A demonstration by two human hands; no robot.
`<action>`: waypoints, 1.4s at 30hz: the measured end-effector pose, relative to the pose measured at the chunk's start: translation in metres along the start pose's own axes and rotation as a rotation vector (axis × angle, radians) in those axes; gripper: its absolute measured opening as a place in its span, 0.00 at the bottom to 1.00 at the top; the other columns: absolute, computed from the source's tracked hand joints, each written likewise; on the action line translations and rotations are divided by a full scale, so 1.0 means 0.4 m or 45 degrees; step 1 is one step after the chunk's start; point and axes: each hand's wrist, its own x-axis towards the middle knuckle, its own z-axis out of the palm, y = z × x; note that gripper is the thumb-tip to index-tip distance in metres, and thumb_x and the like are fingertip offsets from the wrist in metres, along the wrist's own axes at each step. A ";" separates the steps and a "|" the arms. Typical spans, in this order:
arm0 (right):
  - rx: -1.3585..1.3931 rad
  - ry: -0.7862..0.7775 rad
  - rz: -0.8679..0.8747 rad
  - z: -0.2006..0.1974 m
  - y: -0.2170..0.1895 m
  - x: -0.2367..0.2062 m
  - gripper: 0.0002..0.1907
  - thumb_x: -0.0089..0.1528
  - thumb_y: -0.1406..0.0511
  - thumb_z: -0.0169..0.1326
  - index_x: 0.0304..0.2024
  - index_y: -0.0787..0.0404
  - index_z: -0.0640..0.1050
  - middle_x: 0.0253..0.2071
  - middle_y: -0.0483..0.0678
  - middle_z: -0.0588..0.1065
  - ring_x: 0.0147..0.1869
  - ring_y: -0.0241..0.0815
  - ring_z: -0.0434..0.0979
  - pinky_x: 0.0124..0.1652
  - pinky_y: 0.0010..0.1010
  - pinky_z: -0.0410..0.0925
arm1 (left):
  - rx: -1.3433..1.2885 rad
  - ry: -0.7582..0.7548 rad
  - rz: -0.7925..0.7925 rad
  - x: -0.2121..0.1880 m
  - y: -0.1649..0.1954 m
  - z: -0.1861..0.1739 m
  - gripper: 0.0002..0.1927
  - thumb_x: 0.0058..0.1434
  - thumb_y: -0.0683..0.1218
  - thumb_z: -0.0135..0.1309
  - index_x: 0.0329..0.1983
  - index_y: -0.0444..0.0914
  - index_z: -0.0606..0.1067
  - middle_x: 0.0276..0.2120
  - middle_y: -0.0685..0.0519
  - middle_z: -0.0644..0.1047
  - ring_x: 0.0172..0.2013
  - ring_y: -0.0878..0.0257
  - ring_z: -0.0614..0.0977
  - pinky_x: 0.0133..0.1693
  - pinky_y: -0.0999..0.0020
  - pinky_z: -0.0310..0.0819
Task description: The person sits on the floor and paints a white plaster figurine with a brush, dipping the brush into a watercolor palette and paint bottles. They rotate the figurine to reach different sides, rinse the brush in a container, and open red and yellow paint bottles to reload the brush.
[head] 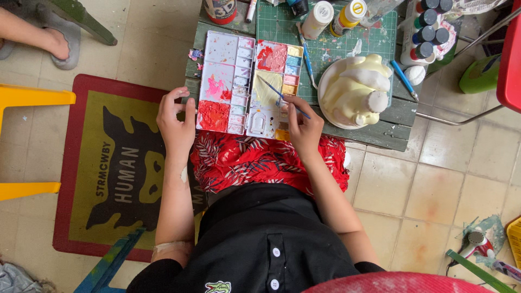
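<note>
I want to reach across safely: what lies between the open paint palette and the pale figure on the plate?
In the head view, a spare blue-handled brush lies on the green cutting mat between the palette and the figure.

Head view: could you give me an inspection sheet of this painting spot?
Surface: green table, paint-flecked cutting mat.
Job's things: open paint palette; blue brush, tip in pale yellow paint.
Clutter: cream sculpture on plate, paint bottles, second brush.
Hands: left hand steadies palette edge; right hand holds brush.
Cables: nothing seen.
Surroundings: tiled floor, mat, yellow furniture, another person's foot.
</note>
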 end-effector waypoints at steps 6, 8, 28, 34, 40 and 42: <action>0.372 -0.033 0.012 0.002 0.059 -0.003 0.08 0.76 0.70 0.49 0.54 0.67 0.78 0.45 0.47 0.80 0.44 0.27 0.77 0.40 0.20 0.68 | -0.005 -0.004 -0.005 0.002 -0.001 -0.002 0.13 0.71 0.37 0.55 0.57 0.32 0.73 0.52 0.46 0.79 0.36 0.63 0.84 0.41 0.68 0.77; 0.509 -0.020 0.089 -0.003 0.071 0.000 0.09 0.78 0.70 0.49 0.55 0.68 0.78 0.45 0.47 0.79 0.39 0.26 0.71 0.36 0.20 0.62 | 0.008 -0.009 0.005 0.003 0.001 -0.001 0.13 0.71 0.37 0.56 0.57 0.32 0.73 0.52 0.46 0.79 0.36 0.63 0.84 0.42 0.68 0.77; 0.178 0.041 0.124 -0.198 0.061 -0.152 0.07 0.74 0.72 0.43 0.49 0.69 0.72 0.49 0.58 0.79 0.30 0.32 0.74 0.34 0.22 0.67 | -0.015 0.002 0.017 0.008 -0.001 0.002 0.12 0.72 0.36 0.55 0.57 0.31 0.73 0.52 0.45 0.79 0.35 0.63 0.84 0.41 0.69 0.77; 0.163 0.013 0.084 -0.207 0.020 -0.151 0.06 0.72 0.74 0.44 0.48 0.69 0.73 0.50 0.59 0.78 0.31 0.31 0.75 0.36 0.23 0.69 | -0.035 -0.006 0.019 0.008 -0.003 0.002 0.12 0.72 0.36 0.54 0.57 0.31 0.72 0.52 0.46 0.79 0.36 0.63 0.84 0.41 0.69 0.78; 0.081 -0.038 0.032 -0.217 -0.008 -0.151 0.05 0.71 0.73 0.45 0.47 0.69 0.73 0.51 0.58 0.79 0.32 0.32 0.76 0.37 0.23 0.70 | -0.004 -0.009 0.032 0.010 -0.005 0.003 0.11 0.72 0.36 0.54 0.57 0.31 0.73 0.52 0.46 0.79 0.36 0.63 0.84 0.42 0.69 0.77; 0.065 -0.046 0.048 -0.216 -0.009 -0.149 0.05 0.71 0.73 0.45 0.47 0.69 0.73 0.51 0.57 0.79 0.33 0.32 0.76 0.37 0.23 0.71 | 0.001 -0.012 0.034 0.010 -0.004 0.003 0.11 0.72 0.36 0.54 0.57 0.31 0.73 0.52 0.46 0.79 0.36 0.63 0.84 0.42 0.69 0.77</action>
